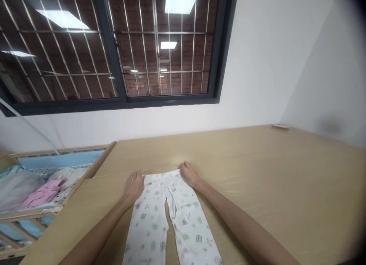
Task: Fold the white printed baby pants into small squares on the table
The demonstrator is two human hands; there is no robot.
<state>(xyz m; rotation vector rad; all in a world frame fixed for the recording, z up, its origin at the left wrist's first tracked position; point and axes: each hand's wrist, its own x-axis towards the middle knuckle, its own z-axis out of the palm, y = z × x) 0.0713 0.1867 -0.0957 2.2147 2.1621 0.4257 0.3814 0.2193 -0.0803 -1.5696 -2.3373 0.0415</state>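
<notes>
A: Looking at your hands, where do they sit on the baby trousers (pixel 171 223)?

B: Your left hand (pixel 134 185) is on the left corner of the waistband and your right hand (pixel 190 174) is on the right corner, both touching the cloth. The trousers lie flat on the bench (pixel 286 188), with the waistband away from you. The two legs run back toward you, slightly parted, and their ends are cut off at the lower edge of the view.

A: How would you judge the cloth?

B: Light, thin and soft — a white fabric with small green and pink prints. I'd say it has no stiffness of its own, so if you lifted it by one point it would sag and bunch. It should not slide much on the wood, and it does not look fragile. The waistband corners look like the best place to take hold, since the band is likely thicker there.

A: And the grip on each side?

B: Narrow on both. Your fingers curl down at the band's edge, knuckles up. I cannot tell whether any cloth is pinched or only pressed flat — the backs of your hands hide that.

A: Anything close by?

B: A wooden cot (pixel 65 150) stands at the bench's left end. A pink garment (pixel 42 194) lies in it among other clothes, well apart from the trousers.
</notes>
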